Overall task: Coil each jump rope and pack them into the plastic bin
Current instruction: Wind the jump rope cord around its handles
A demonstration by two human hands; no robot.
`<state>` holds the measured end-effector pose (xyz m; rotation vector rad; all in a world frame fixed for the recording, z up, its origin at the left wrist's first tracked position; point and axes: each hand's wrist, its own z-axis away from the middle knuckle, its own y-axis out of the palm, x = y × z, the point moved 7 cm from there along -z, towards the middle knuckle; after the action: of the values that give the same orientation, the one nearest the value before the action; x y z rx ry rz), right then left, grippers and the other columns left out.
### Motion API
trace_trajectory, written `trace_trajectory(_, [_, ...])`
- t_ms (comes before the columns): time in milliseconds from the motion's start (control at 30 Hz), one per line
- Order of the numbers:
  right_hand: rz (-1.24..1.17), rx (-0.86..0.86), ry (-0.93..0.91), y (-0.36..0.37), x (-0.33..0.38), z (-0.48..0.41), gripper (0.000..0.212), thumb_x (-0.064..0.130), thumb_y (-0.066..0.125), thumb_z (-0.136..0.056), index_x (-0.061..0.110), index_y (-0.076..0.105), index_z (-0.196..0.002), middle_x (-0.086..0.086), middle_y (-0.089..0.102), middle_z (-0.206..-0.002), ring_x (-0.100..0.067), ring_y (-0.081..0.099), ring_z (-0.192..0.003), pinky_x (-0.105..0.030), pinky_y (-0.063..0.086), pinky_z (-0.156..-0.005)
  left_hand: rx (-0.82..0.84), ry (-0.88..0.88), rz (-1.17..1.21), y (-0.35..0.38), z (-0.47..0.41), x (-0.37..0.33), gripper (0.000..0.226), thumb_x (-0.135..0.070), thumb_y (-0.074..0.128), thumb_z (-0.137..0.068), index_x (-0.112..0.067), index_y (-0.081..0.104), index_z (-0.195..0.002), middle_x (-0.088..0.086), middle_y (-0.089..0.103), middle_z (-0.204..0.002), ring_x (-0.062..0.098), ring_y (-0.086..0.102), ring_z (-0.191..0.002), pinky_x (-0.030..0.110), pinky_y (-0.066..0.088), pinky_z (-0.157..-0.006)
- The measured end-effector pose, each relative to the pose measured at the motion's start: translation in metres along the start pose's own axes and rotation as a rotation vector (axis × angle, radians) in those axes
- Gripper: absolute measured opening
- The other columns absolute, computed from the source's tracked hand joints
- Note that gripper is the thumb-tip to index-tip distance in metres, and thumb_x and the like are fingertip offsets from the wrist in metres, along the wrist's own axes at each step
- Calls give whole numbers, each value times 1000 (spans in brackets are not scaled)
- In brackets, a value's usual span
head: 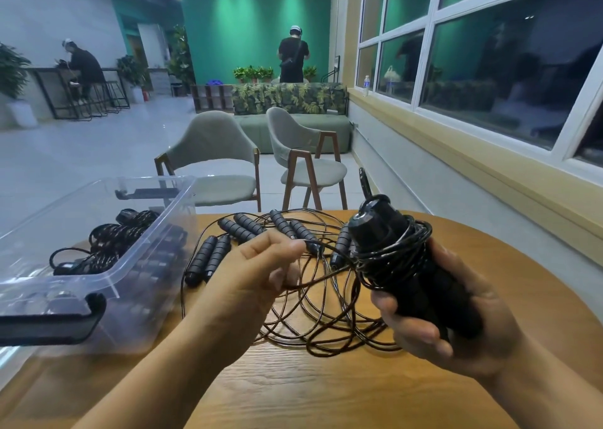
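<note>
Table (pixel 326 392): loose ropes (pixel 326 317) tangled
Left hand (pixel 257 275): pinching cord (pixel 310 241)
Right hand (pixel 456 327): fingers gripping cord-wrapped handles (pixel 391 252)
Bin (pixel 140 259): coiled ropes (pixel 111 239) inside

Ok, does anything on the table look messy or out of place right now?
Yes: the loose jump ropes lie in a tangled heap on the table, cords crossing over each other, handles scattered. The coiled ropes in the plastic bin look tidy. Nothing seems damaged.
</note>
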<state>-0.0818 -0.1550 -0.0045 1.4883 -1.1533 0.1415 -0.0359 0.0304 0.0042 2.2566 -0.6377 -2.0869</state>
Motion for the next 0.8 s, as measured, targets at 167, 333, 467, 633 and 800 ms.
trace_trajectory(167, [-2, 7, -22, 0, 2, 1, 57, 44, 39, -115, 8, 40, -160, -24, 60, -128, -22, 71, -96, -25, 55, -74, -101, 35, 21, -5, -1, -2, 12, -26, 71, -89, -15, 66, -87, 3, 52, -66, 15, 58, -64, 22, 50, -62])
trace_trajectory(333, [-11, -8, -47, -3, 9, 5, 57, 44, 38, -115, 10, 38, -162, -25, 59, -128, -24, 71, -96, -27, 56, -74, -39, -49, 376, -9, -6, 4, 17, -31, 57, -104, -17, 57, -93, -2, 47, -79, 12, 55, -71, 29, 45, -73])
trace_trajectory(467, [0, -14, -45, -4, 8, 6, 57, 44, 38, -115, 11, 37, -162, -24, 59, -127, -23, 71, -96, -26, 54, -73, 27, -44, 89, -9, -8, 0, 16, -31, 77, -88, -18, 68, -83, -5, 40, -67, 11, 41, -61, 28, 38, -69])
trace_trajectory(633, [14, -27, -64, -4, 14, 8, 57, 44, 38, -115, 9, 38, -161, -26, 58, -127, -24, 69, -95, -27, 52, -71, 17, -116, -192, -13, -5, 3, 15, -24, 73, -92, -11, 76, -99, 2, 41, -54, 13, 48, -49, 19, 42, -51])
trace_trajectory(800, [27, -29, -78, -5, 15, 8, 57, 43, 37, -116, 8, 38, -160, -27, 57, -127, -25, 68, -95, -27, 48, -69, -190, -249, 102, -31, -12, 16, 11, -20, 59, -102, -12, 59, -95, 1, 46, -64, 10, 53, -52, 15, 36, -38])
